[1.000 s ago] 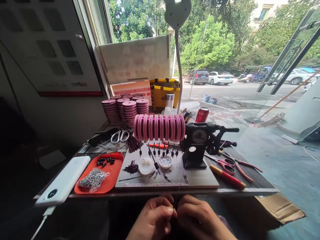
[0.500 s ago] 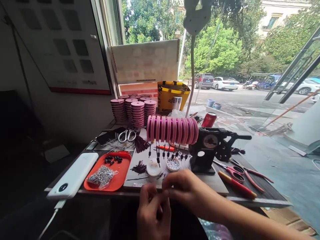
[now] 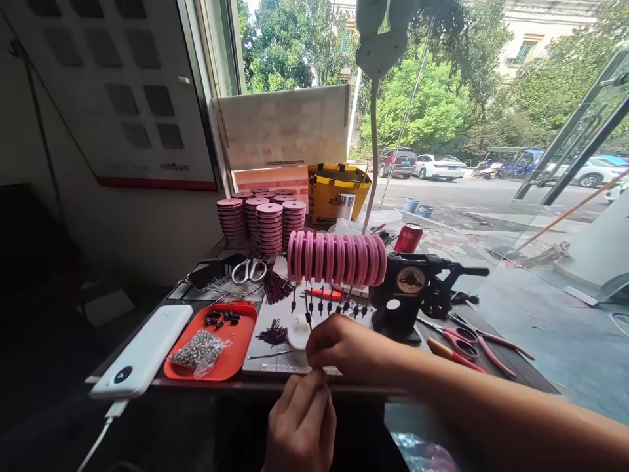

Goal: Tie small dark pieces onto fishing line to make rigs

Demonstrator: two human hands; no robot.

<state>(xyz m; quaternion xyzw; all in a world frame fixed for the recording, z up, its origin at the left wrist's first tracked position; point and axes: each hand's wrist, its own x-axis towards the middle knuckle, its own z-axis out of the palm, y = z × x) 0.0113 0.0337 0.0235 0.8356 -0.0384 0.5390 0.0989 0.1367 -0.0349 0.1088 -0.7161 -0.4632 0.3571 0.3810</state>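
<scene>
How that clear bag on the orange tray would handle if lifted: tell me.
The clear bag would probably sag, since it looks thin and crumpled. It may feel heavy for its size, being packed with small metallic-looking pieces. Lying flat on the orange tray, it seems unlikely to roll.

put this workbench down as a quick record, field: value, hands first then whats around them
left hand: fingers curled, in front of the table, close by the right hand
right hand: fingers curled; anything it holds is hidden
winder: black, bearing a row of pink spools
tray: orange, holding black bits and a clear bag
right side: red-handled scissors, pliers
behind: stacked pink discs, yellow bag, red can
</scene>
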